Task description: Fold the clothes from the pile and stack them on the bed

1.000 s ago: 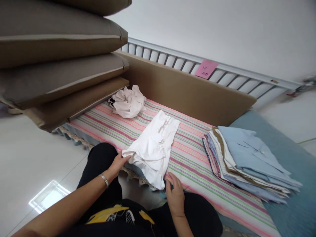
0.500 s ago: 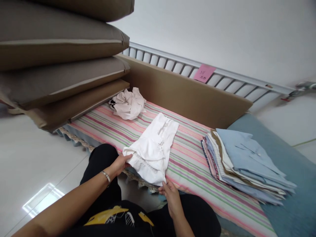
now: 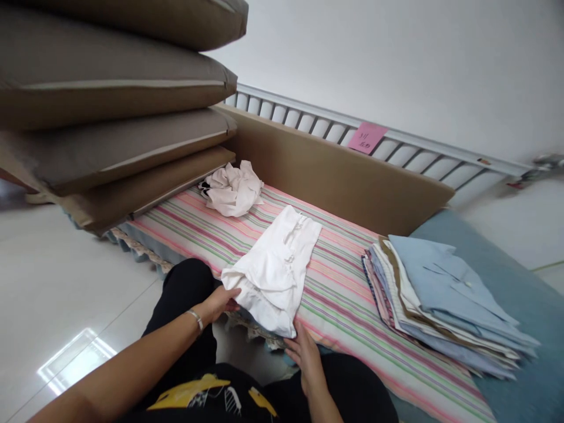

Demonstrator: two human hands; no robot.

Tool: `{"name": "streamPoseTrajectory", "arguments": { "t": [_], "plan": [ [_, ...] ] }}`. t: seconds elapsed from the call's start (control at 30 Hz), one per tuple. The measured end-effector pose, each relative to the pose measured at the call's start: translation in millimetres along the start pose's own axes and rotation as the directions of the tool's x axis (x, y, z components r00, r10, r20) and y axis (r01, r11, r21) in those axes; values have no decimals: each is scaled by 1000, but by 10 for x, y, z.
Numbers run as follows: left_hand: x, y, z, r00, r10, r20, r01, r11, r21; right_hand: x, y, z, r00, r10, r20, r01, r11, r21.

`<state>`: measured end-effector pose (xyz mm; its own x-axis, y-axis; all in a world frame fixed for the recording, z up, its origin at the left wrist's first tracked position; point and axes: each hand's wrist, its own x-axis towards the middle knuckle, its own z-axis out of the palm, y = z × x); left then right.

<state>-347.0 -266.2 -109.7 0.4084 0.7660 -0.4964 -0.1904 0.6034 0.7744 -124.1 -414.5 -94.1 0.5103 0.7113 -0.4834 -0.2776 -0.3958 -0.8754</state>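
Note:
A white garment (image 3: 273, 267), folded into a long strip with ties or ruffles along its middle, lies on the striped cloth before me. My left hand (image 3: 220, 302) pinches its near left corner, thumb on top and fingers underneath. At the near right corner is my right hand (image 3: 304, 355), its fingers loosely stretched out and touching or just beside the fabric edge. A crumpled off-white garment (image 3: 235, 191) lies farther back on the left. To the right stands a stack of folded clothes (image 3: 458, 282), with a light blue shirt on top.
Large brown cushions (image 3: 132, 111) are piled high at the left. A brown board (image 3: 330, 170) leans along the back, before a white radiator (image 3: 304, 120) with a pink note (image 3: 368, 138). The striped cloth (image 3: 339, 305) covers the seat, and blue fabric (image 3: 484, 252) spreads at the right.
My right hand has loosened its pinch on the near right corner, and its fingers have straightened. The left hand keeps its hold. The view has shifted slightly.

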Motion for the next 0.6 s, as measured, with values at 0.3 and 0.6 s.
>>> {"name": "streamPoseTrajectory", "arguments": {
  "t": [0.3,0.6],
  "plan": [
    [-76,41,-3,997,-10,71,14,999,-49,86,-124,372,992,76,96,-94,977,191],
    [-36,58,-13,1000,-11,23,11,1000,8,198,-281,216,985,-161,68,158,986,49]
  ]
}}
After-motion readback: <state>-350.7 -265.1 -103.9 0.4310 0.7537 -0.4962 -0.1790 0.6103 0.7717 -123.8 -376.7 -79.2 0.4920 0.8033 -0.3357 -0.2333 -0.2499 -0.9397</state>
